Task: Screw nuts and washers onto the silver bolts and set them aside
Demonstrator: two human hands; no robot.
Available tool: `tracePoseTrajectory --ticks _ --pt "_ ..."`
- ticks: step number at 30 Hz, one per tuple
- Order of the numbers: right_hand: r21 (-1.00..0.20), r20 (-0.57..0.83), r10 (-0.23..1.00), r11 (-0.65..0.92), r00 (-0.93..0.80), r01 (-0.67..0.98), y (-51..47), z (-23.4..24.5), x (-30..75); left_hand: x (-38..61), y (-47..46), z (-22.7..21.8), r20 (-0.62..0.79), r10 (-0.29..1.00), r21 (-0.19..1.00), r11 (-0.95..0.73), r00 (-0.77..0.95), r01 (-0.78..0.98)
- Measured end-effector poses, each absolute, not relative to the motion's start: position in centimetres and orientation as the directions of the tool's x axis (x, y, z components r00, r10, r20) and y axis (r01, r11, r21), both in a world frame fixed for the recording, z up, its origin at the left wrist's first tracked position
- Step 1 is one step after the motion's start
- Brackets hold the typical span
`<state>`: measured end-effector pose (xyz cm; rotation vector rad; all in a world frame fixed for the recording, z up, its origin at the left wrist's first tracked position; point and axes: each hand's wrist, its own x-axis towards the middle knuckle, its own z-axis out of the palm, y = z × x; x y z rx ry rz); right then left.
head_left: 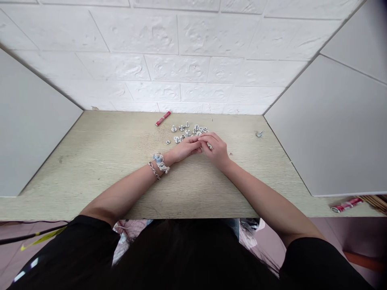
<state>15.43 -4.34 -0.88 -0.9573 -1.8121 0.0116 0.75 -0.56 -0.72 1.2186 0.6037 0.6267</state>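
My left hand (pixel 186 149) and my right hand (pixel 216 150) meet fingertip to fingertip just above the table. Both are closed, thumbs and fingers pinched together. A small silver metal fastener (pixel 211 147) shows in the curl of my right hand; whether it is a bolt or a nut is unclear. What lies between the joined fingertips is hidden. Right behind the hands sits a loose cluster of silver bolts (pixel 188 133), several standing on their heads, with washers (pixel 201 129) at its right side. A single nut (pixel 168 142) lies left of the cluster.
A red tube-shaped item (pixel 163 118) lies near the white brick wall (pixel 193 68). One bolt (pixel 259 134) is apart at the right. Grey panels (pixel 338 133) bound the table (pixel 121 141) on both sides. Another red tube (pixel 346 204) and thin sticks (pixel 375 201) lie at the front right.
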Motion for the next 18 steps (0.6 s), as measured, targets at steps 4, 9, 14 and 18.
tracePoseTrajectory --ticks 4,9,14,18 --pt "-0.409 0.809 0.575 0.702 -0.125 0.584 -4.28 -0.76 15.42 0.66 -0.42 -0.94 -0.059 0.707 0.965 0.222 0.705 -0.142" --pt "-0.447 0.774 0.623 0.663 -0.113 0.601 -4.22 -0.93 15.47 0.7 -0.45 -1.11 -0.035 0.709 0.967 0.202 0.704 -0.156" --pt "-0.457 0.764 0.635 0.654 -0.11 0.604 -4.24 -1.15 15.48 0.74 -0.58 -0.94 -0.047 0.714 0.959 0.229 0.698 -0.17" --pt "-0.442 0.78 0.615 0.671 -0.115 0.595 -4.22 -1.25 15.61 0.65 -0.73 -0.62 -0.047 0.719 0.953 0.239 0.693 -0.183"
